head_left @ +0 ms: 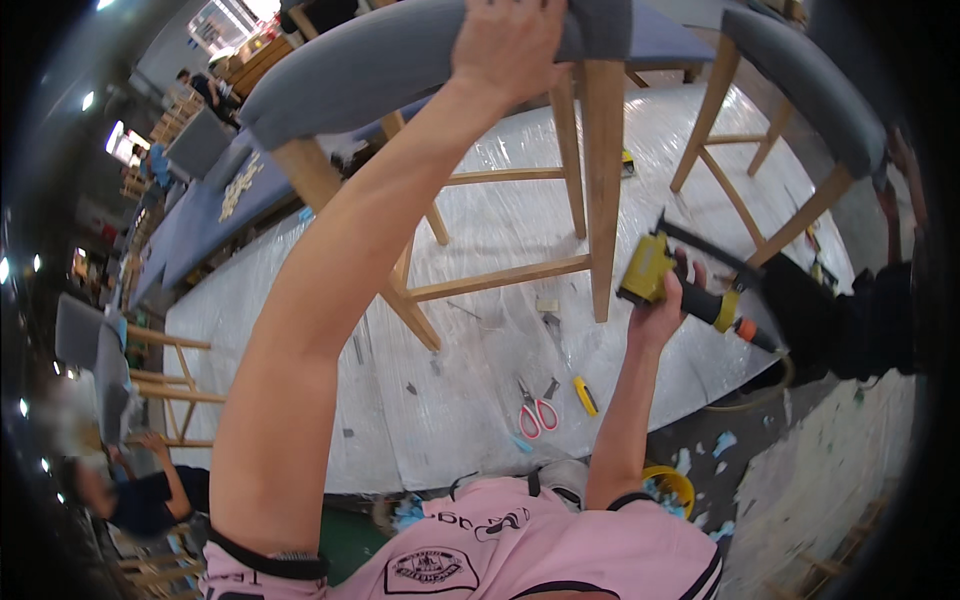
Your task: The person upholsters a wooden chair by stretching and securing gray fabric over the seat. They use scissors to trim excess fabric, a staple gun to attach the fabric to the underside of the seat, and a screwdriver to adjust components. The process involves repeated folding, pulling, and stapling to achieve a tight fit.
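My left hand (510, 45) grips the padded seat of a grey upholstered stool (350, 80) at the top, its fingertips partly cut off by the picture's edge. The stool stands upright on its light wooden legs, on a table (470, 370) covered in clear plastic film. Right of those legs, my right hand (658, 312) is closed round the handle of a yellow-green and black air staple gun (645, 268). An air hose (785, 375) joins the gun's handle end. The gun is apart from the stool.
Red-handled scissors (538, 418) and a yellow utility knife (585, 396) lie near the table's front edge. Another grey stool (800, 85) stands at right, with a dark-clothed person (850, 310) beside it. A yellow bucket (672, 488) stands below. More stools and people are at left.
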Motion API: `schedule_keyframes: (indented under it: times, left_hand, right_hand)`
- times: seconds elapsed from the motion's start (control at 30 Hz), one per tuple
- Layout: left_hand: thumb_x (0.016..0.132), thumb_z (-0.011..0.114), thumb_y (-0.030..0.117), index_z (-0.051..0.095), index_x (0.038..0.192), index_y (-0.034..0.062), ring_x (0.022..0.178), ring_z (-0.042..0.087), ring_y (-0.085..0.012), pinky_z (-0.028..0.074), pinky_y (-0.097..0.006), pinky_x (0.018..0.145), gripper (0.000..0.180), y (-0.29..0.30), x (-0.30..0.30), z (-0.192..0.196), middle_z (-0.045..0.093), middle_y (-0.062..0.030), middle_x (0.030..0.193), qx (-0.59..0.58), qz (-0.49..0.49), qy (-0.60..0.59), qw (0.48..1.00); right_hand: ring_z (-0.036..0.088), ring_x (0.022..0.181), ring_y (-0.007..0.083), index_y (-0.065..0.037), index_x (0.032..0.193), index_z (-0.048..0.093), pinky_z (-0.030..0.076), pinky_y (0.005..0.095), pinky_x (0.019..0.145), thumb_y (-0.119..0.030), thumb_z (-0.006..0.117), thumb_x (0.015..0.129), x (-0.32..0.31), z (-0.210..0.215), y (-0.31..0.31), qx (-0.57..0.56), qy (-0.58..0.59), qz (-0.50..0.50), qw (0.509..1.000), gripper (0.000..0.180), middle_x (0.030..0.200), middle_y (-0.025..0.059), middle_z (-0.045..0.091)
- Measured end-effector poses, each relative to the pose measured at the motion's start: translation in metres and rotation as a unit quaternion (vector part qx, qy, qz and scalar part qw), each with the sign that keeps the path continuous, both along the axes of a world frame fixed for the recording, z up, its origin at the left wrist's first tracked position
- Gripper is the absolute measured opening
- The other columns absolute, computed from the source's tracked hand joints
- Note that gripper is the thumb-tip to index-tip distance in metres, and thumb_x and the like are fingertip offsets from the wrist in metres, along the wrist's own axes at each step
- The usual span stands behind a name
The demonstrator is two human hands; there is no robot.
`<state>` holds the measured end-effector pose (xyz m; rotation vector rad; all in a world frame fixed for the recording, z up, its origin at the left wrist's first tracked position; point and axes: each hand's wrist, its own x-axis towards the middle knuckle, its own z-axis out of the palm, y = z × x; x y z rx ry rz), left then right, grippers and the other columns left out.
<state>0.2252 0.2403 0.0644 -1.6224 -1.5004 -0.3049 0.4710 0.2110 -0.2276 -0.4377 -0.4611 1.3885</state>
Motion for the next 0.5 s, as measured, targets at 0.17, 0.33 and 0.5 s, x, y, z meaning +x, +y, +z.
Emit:
schedule_keyframes:
  times: [0.17, 0.33, 0.5]
  left_hand:
    - [0.072, 0.079, 0.034, 0.058, 0.11, 0.0034, 0.102, 0.062, -0.0369, 0.046, -0.049, 0.089, 0.053, -0.006, 0.007, 0.003, 0.061, -0.0161, 0.11, 0.027, 0.008, -0.006, 1.0]
    - [0.069, 0.08, 0.028, 0.059, 0.108, 0.0046, 0.099, 0.062, -0.036, 0.046, -0.047, 0.088, 0.05, 0.001, 0.012, -0.004, 0.062, -0.0152, 0.11, 0.034, 0.022, 0.016, 0.999]
    - [0.068, 0.081, 0.025, 0.06, 0.109, 0.0056, 0.103, 0.06, -0.0346, 0.046, -0.046, 0.09, 0.049, 0.007, 0.018, -0.002, 0.062, -0.0137, 0.111, 0.045, 0.053, 0.038, 0.997]
  right_hand:
    - [0.055, 0.13, 0.0328, -0.011, 0.101, 0.047, 0.039, 0.0496, 0.115, -0.001, 0.073, 0.09, -0.064, 0.071, 0.017, 0.377, -0.252, -0.138, 0.88, 0.03, 0.134, 0.0197, 0.056]
    - [0.054, 0.129, 0.039, -0.009, 0.094, 0.066, 0.046, 0.0482, 0.106, -0.008, 0.077, 0.078, -0.109, 0.13, 0.024, 0.423, -0.253, -0.074, 0.867, 0.019, 0.126, 0.0172, 0.061]
    - [0.056, 0.124, 0.0373, -0.007, 0.093, 0.068, 0.05, 0.0441, 0.098, -0.008, 0.077, 0.075, -0.15, 0.111, 0.048, 0.414, -0.224, -0.158, 0.868, 0.021, 0.124, 0.0158, 0.063]
